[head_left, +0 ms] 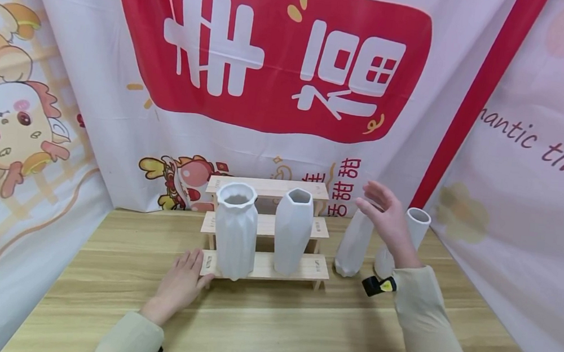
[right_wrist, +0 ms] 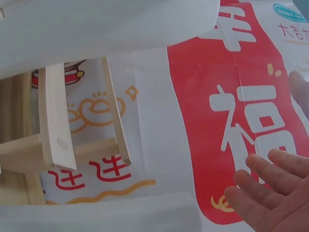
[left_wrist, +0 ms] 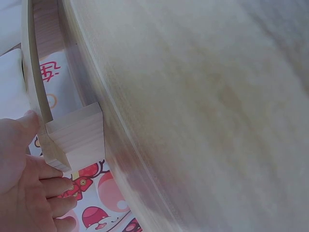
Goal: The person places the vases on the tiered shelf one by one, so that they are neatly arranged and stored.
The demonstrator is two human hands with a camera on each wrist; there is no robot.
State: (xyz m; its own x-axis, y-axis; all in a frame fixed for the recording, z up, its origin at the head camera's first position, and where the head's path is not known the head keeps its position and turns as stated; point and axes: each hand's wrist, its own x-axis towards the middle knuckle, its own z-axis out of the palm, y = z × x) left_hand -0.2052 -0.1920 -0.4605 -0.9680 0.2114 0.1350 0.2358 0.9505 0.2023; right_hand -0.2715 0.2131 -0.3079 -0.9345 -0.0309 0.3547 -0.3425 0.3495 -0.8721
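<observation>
A three-tier wooden stand [head_left: 263,267] stands on the table, and my left hand [head_left: 179,285] holds the left end of its lowest board. In the left wrist view the thumb [left_wrist: 29,125] is against the board's edge, with the fingers on the other side. On the lowest tier are a fluted white vase [head_left: 236,239] with a wavy rim and, right of it, a faceted white vase [head_left: 293,234] with an angular mouth. My right hand [head_left: 385,217], fingers apart and holding nothing, is raised by the top of another white vase [head_left: 354,245], partly covering it.
A white vase [head_left: 416,226] with a round mouth stands at the far right, partly hidden by the right forearm. Printed cloth [head_left: 263,157] hangs behind and at both sides of the wooden table [head_left: 287,335].
</observation>
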